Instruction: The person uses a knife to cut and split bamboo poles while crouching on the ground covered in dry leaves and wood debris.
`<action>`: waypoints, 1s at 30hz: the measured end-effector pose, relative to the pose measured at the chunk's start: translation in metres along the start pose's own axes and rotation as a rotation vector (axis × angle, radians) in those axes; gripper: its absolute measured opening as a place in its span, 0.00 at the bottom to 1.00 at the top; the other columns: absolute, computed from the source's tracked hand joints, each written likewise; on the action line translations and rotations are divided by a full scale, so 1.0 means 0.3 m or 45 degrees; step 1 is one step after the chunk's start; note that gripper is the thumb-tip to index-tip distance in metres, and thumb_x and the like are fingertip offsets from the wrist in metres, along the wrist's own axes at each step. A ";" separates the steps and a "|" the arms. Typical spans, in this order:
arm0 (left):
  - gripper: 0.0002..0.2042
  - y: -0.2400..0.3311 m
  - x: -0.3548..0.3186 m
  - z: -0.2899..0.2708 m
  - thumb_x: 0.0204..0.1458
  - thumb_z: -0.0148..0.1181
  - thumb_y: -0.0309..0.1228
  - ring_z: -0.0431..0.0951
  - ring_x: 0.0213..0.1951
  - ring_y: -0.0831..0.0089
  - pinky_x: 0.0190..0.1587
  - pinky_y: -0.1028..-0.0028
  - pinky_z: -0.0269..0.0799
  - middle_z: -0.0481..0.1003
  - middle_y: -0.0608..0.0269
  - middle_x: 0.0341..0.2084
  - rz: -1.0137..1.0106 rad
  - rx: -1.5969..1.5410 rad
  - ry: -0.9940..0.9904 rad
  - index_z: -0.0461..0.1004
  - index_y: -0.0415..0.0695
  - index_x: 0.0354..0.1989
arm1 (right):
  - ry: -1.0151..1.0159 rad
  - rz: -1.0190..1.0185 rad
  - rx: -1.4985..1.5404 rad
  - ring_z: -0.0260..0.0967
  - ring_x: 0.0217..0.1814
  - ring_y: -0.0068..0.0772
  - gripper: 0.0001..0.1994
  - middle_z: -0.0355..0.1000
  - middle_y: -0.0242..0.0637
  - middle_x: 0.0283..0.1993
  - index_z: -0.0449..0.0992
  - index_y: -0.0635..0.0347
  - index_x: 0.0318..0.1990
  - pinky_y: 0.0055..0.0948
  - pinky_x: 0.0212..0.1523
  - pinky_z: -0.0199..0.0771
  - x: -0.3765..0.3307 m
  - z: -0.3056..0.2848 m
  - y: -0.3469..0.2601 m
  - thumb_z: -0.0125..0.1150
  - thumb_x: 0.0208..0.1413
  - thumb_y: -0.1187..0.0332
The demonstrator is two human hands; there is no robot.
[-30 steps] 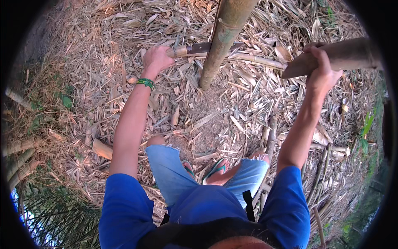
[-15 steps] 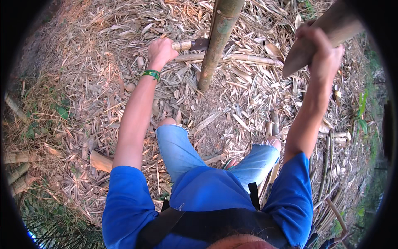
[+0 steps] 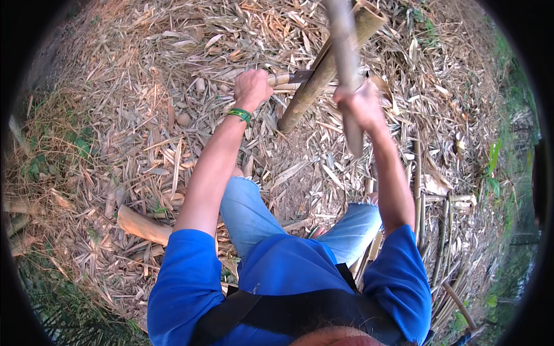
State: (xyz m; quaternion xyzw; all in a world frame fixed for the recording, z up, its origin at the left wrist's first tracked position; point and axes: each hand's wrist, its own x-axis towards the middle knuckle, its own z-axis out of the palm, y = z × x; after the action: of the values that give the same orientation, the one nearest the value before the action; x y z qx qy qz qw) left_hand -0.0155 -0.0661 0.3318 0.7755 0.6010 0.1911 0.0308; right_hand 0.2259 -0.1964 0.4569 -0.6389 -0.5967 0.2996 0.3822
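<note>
My left hand (image 3: 253, 89), with a green band at the wrist, is closed around the light wooden handle of a machete (image 3: 280, 79). The dark blade sits in the side of a hollow bamboo pole (image 3: 306, 95), and part of it is hidden by the bamboo. That pole leans to the right, its lower end on the ground ahead of my knees and its open top at the upper edge. My right hand (image 3: 363, 106) grips a thick wooden stick (image 3: 345, 49), blurred by motion, which passes in front of the pole's right side.
Dry bamboo leaves and chips (image 3: 173, 75) cover the ground. A short cut log (image 3: 144, 226) lies by my left elbow. Several thin poles (image 3: 441, 236) lie at the right, near green plants (image 3: 493, 167). My bent knees in jeans (image 3: 245, 207) are close below.
My right hand has swung the stick leftward, from the far right to beside the pole. The pole's top has tipped further right, and my left hand has shifted slightly right and down with the machete.
</note>
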 end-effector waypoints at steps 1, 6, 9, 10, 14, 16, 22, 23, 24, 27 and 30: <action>0.09 -0.009 0.001 0.001 0.43 0.66 0.31 0.85 0.38 0.51 0.43 0.59 0.81 0.83 0.47 0.32 -0.017 0.012 -0.005 0.84 0.42 0.33 | 0.104 -0.155 -0.001 0.74 0.22 0.31 0.13 0.77 0.43 0.26 0.79 0.71 0.30 0.32 0.23 0.75 0.012 -0.035 -0.083 0.66 0.41 0.67; 0.10 -0.006 0.010 0.022 0.45 0.66 0.32 0.85 0.39 0.51 0.44 0.59 0.81 0.83 0.47 0.33 -0.032 -0.011 -0.044 0.84 0.42 0.35 | 0.293 -0.304 0.240 0.72 0.21 0.29 0.12 0.75 0.41 0.24 0.77 0.70 0.30 0.30 0.22 0.72 0.005 0.035 0.011 0.65 0.41 0.68; 0.10 -0.003 0.021 0.072 0.44 0.66 0.32 0.85 0.39 0.51 0.44 0.58 0.81 0.83 0.46 0.33 0.056 0.067 -0.094 0.84 0.42 0.35 | -0.129 0.387 -0.087 0.70 0.22 0.29 0.13 0.73 0.38 0.24 0.78 0.67 0.30 0.30 0.22 0.71 -0.054 0.206 0.425 0.64 0.41 0.64; 0.11 0.000 0.010 0.080 0.43 0.67 0.32 0.84 0.38 0.51 0.43 0.57 0.81 0.83 0.45 0.33 -0.127 -0.198 -0.113 0.84 0.42 0.35 | -0.272 0.512 -0.152 0.73 0.25 0.32 0.24 0.77 0.44 0.30 0.78 0.75 0.42 0.31 0.26 0.76 -0.026 0.211 0.434 0.66 0.39 0.64; 0.09 -0.043 -0.045 0.107 0.45 0.64 0.31 0.84 0.37 0.50 0.42 0.56 0.81 0.82 0.45 0.32 0.032 -0.115 -0.033 0.84 0.43 0.34 | -0.103 0.214 -0.044 0.78 0.28 0.38 0.21 0.80 0.49 0.33 0.79 0.74 0.40 0.32 0.30 0.83 0.019 0.142 0.225 0.65 0.39 0.65; 0.10 -0.030 -0.047 0.089 0.46 0.63 0.32 0.84 0.38 0.50 0.43 0.57 0.81 0.83 0.46 0.33 -0.045 -0.058 -0.102 0.84 0.44 0.35 | 0.077 -0.084 -0.040 0.76 0.26 0.35 0.17 0.79 0.48 0.31 0.78 0.73 0.35 0.32 0.29 0.80 0.030 0.048 -0.039 0.64 0.40 0.66; 0.12 -0.073 -0.005 0.140 0.45 0.64 0.37 0.84 0.37 0.49 0.42 0.55 0.81 0.83 0.46 0.32 -0.041 -0.042 -0.090 0.84 0.49 0.37 | 0.282 -0.247 0.165 0.74 0.25 0.29 0.15 0.77 0.41 0.26 0.78 0.69 0.34 0.31 0.29 0.76 0.027 0.105 0.097 0.69 0.40 0.68; 0.12 -0.043 0.003 0.136 0.46 0.64 0.36 0.84 0.38 0.49 0.43 0.56 0.81 0.83 0.47 0.33 -0.033 -0.051 -0.164 0.84 0.48 0.38 | 0.200 -0.039 0.032 0.75 0.28 0.31 0.18 0.77 0.42 0.26 0.78 0.70 0.36 0.32 0.29 0.77 0.013 0.158 0.291 0.69 0.40 0.65; 0.12 -0.002 0.003 0.125 0.46 0.64 0.35 0.84 0.39 0.49 0.44 0.57 0.81 0.83 0.48 0.33 -0.014 -0.059 -0.248 0.84 0.46 0.38 | 0.104 0.159 -0.109 0.76 0.32 0.33 0.21 0.77 0.43 0.27 0.78 0.70 0.39 0.34 0.30 0.78 -0.004 0.203 0.487 0.70 0.39 0.63; 0.12 -0.085 -0.022 0.190 0.45 0.68 0.37 0.84 0.36 0.48 0.41 0.55 0.81 0.83 0.49 0.31 -0.059 -0.007 -0.089 0.83 0.48 0.38 | -0.291 0.492 0.145 0.74 0.24 0.31 0.23 0.77 0.42 0.27 0.79 0.73 0.41 0.27 0.24 0.78 -0.091 0.304 0.479 0.67 0.39 0.63; 0.13 -0.110 -0.031 0.221 0.44 0.70 0.41 0.84 0.36 0.50 0.39 0.54 0.81 0.83 0.51 0.30 0.050 0.029 -0.040 0.83 0.51 0.38 | -0.220 0.297 0.234 0.77 0.32 0.31 0.25 0.79 0.41 0.32 0.76 0.69 0.45 0.30 0.35 0.78 -0.197 0.334 0.403 0.68 0.36 0.65</action>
State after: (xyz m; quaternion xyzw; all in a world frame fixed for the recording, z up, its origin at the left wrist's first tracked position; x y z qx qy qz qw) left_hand -0.0256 -0.0537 0.2589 0.7903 0.5872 0.1728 0.0277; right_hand 0.2000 -0.2415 0.2974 -0.6380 -0.5193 0.4490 0.3488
